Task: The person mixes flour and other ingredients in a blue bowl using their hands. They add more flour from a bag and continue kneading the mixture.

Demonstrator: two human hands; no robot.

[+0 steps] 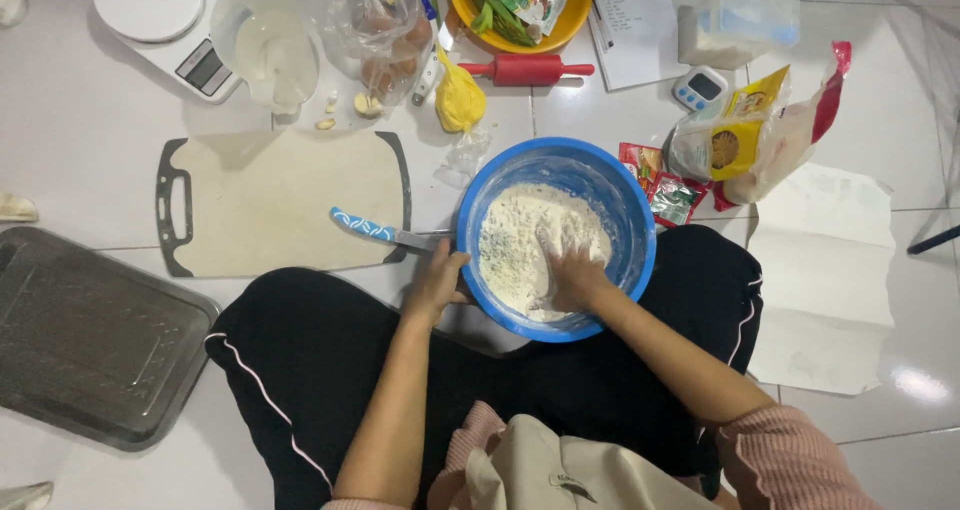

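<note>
Blue mixing bowl (632, 220) sits on the white tiled floor (90, 150) just in front of the seated person's crossed legs, centre of the scene, part filled with white flour mix (515, 245).

Right hand (572, 270) is inside the bowl, palm down, fingers spread and buried in the flour, coated white. Not gripping anything solid; how far it curls under the flour, cannot tell.

Left hand (437, 282) clamps the bowl's near-left rim, fingers wrapped on the outside wall, steadying it.

Outward from there:
- Knife with blue patterned handle (375, 230) lies just left of the bowl, blade tip near the rim, handle over the edge of the cutting board (270, 205).
- Dark baking tray (85, 335) near left, apart from the board.
- Far left: white kitchen scale (165, 25), clear measuring jug (265, 45) beside it.
- Far centre: clear bag of eggs (385, 30), yellow filled bag (459, 98), red rolling pin (528, 68), yellow bowl of greens (520, 10).
- Right of the bowl: small red and green sachets (662, 185) just beside the rim, yellow flour packet (735, 130), small timer (700, 88), sheet of white paper (835, 280) on the floor.
</note>
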